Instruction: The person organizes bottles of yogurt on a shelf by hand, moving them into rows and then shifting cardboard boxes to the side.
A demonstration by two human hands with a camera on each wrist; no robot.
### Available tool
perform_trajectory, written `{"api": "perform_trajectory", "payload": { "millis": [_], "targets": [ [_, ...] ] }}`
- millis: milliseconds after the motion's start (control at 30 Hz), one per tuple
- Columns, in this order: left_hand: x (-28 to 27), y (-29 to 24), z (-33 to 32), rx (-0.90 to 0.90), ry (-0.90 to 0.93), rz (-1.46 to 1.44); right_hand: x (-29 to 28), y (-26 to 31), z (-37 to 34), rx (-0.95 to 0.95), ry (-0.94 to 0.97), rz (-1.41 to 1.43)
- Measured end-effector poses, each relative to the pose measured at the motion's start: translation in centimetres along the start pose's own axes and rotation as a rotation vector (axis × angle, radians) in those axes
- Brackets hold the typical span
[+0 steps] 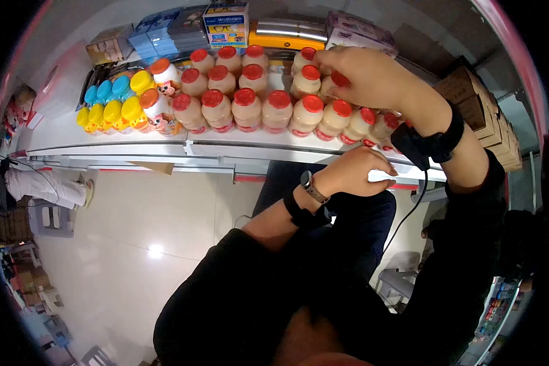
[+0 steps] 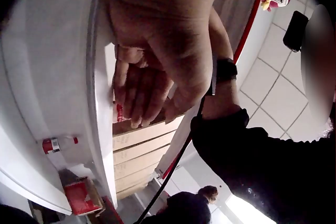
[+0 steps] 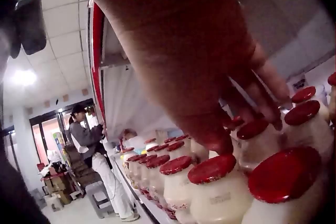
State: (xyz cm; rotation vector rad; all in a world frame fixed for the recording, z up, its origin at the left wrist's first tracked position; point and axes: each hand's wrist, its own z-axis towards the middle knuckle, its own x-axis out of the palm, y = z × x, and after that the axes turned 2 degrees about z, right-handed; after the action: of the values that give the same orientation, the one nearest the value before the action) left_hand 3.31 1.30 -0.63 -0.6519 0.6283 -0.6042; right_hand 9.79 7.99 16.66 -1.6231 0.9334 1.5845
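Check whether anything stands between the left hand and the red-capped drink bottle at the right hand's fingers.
Yes: front-row red-capped drink bottles, near the row's right end, stand between the left hand and that bottle.

In front of the yellow box, a bare patch of shelf lies reachable from above; red-capped bottles block its left, right and near sides. Right of the box, the right hand and cartons obstruct.
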Motion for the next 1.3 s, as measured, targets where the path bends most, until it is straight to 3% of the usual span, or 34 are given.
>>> {"api": "perform_trajectory", "payload": {
  "millis": [133, 533, 633, 833, 1133, 1300],
  "targets": [
    [0.1, 0.0, -0.1, -0.023, 0.009, -0.007, 0.1, 0.0, 0.5, 0.032, 0.047, -0.005],
    [-0.1, -0.3, 0.0, -0.035, 0.019, -0.012, 0.3, -1.4, 2.1, -0.167, 0.087, 0.116],
    [0.1, 0.0, -0.1, -0.027, 0.018, -0.001, -0.6, 0.2, 2.0, -0.076, 0.185, 0.232],
    [0.0, -0.1, -0.1, -0.024, 0.022, 0.012, 0.7, -0.6, 2.7, -0.143, 0.118, 0.228],
    [0.2, 0.2, 0.0, -0.007, 0.021, -0.004, 0.3, -1.6, 2.7, -0.081, 0.187, 0.252],
    [0.1, 0.0, 0.0, -0.016, 0.020, 0.000, 0.1, -2.0, 2.1, -0.066, 0.121, 0.234]
  ]
}}
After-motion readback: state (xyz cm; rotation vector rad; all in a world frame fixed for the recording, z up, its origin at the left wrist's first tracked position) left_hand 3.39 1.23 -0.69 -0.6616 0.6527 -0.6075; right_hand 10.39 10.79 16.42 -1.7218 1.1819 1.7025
